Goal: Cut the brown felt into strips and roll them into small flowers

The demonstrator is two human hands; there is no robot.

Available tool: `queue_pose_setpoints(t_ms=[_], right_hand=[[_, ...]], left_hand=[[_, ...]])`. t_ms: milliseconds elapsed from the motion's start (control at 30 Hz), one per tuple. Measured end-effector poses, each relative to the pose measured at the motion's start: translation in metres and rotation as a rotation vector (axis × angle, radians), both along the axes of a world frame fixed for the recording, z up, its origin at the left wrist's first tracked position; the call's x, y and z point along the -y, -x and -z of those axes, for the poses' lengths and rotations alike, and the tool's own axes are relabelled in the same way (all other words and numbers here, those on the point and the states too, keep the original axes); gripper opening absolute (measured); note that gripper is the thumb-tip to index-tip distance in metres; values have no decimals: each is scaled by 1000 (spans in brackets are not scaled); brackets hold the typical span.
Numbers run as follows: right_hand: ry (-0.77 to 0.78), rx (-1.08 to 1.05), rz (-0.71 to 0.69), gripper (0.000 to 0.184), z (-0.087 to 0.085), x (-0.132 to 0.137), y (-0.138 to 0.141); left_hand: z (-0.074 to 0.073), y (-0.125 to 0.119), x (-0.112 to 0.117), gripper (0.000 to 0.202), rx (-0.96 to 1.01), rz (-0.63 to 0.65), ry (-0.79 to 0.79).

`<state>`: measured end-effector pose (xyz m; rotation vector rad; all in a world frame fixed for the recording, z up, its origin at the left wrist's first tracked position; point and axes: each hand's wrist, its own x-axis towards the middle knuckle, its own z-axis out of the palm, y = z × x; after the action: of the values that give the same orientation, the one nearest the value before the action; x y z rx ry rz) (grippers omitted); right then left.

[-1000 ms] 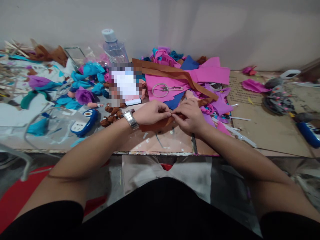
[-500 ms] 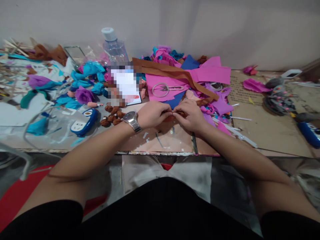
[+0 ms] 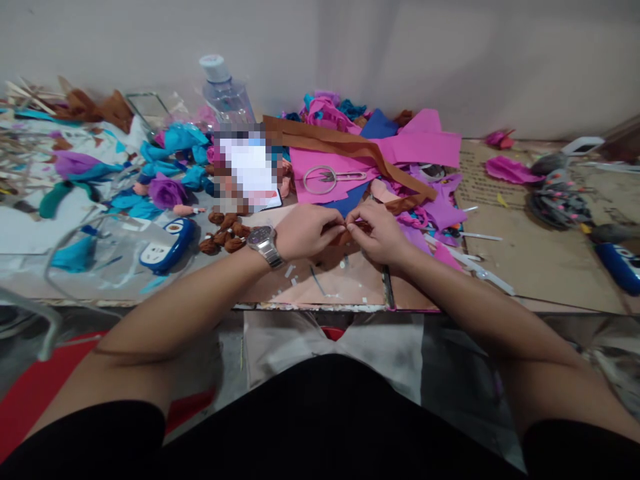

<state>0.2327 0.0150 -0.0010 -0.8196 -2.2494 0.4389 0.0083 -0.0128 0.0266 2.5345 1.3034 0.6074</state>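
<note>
My left hand [image 3: 304,230] and my right hand [image 3: 381,233] meet over the near middle of the table, fingers pinched together on a small piece of brown crepe paper [image 3: 345,235]. A silver watch [image 3: 264,243] sits on my left wrist. A long brown paper strip [image 3: 350,148] runs from behind my right hand toward the back. Several small rolled brown paper buds [image 3: 223,235] lie just left of my left wrist.
Pink paper sheets [image 3: 425,147] with small scissors [image 3: 327,177] lie behind my hands. A water bottle [image 3: 225,93], teal and purple paper flowers [image 3: 167,190], and a blue glue gun [image 3: 165,245] are at left. Brown cardboard [image 3: 525,247] and a second blue tool [image 3: 620,267] are at right.
The loose brown paper that hung below my hands has been gathered up into my fingers. Both hands have shifted slightly away from me.
</note>
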Motion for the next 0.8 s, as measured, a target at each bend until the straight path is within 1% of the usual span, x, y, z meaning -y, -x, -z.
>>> queue_pose_setpoints(t_ms=[100,300,467,567,700,800], right_hand=[[7,-24,5,8,-2,0,-1],[-37,4,-7,7,-4,0,-3],[0,22,-8,6,-1,-1,-1],[35,1,-8,7,-1,0,0],[79,-66,13,11,-2,0,-1],[92,-100,18,12,-4,1,-2]], left_hand=[[-1,1,0,28,21,-2,38],[-1,4,-1,27,-63,42,-51],[0,3,-1,30,-110,77,-86],[-2,2,0,29,-57,74,-61],[-6,4,0,27,64,55,40],[-9,6,-2,28,117,42,90]])
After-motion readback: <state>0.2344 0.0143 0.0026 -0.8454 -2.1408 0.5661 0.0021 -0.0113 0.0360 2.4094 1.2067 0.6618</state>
